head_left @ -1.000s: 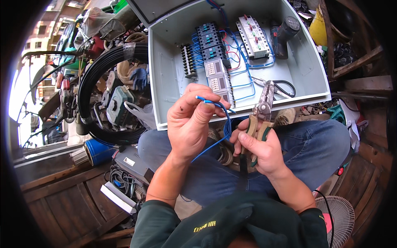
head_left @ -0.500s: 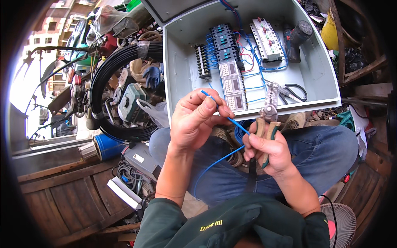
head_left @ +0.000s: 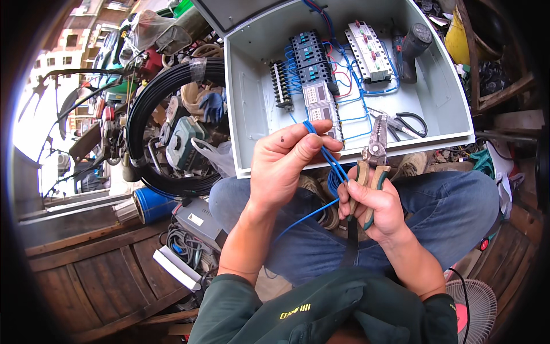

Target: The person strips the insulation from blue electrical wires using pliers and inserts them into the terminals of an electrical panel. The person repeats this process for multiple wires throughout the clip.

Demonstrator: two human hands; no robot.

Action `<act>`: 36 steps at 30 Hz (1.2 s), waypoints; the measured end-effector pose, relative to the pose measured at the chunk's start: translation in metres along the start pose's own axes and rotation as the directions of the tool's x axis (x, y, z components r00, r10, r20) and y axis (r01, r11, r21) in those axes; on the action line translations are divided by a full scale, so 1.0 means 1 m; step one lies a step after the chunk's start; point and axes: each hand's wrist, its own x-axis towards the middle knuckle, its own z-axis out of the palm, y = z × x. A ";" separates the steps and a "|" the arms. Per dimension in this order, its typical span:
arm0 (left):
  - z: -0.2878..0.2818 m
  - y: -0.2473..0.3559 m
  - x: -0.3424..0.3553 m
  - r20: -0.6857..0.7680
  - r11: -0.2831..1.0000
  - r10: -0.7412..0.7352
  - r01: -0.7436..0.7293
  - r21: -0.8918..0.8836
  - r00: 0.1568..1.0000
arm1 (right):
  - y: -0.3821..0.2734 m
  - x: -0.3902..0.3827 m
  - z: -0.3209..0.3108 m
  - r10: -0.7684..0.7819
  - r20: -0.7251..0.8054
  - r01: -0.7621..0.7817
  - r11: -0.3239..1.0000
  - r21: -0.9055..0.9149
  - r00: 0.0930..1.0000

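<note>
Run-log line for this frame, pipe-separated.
left hand: pinching blue wire | right hand: gripping wire strippers | ahead: open grey enclosure

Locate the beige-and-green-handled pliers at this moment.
The pliers are right of centre in the head view, held in the right hand, overlapping the near edge of the grey box.

blue coil (head_left: pixel 333 183) partly hidden, lid (head_left: pixel 234 12) cut off

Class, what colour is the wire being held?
The wire is blue, clearest in the head view.
</note>
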 end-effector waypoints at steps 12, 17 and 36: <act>0.006 -0.001 -0.002 -0.079 0.999 0.048 -0.047 0.008 0.996 | -0.001 0.002 0.005 -0.007 -0.016 0.007 1.000 0.014 1.000; 0.006 0.002 0.000 -0.197 0.993 0.115 -0.118 -0.002 0.974 | 0.002 0.007 0.013 -0.056 -0.083 0.053 0.998 -0.037 0.995; -0.039 0.036 -0.004 -0.334 0.922 0.385 -0.339 0.190 0.861 | 0.062 -0.026 0.074 0.329 0.386 -0.451 0.846 0.286 0.862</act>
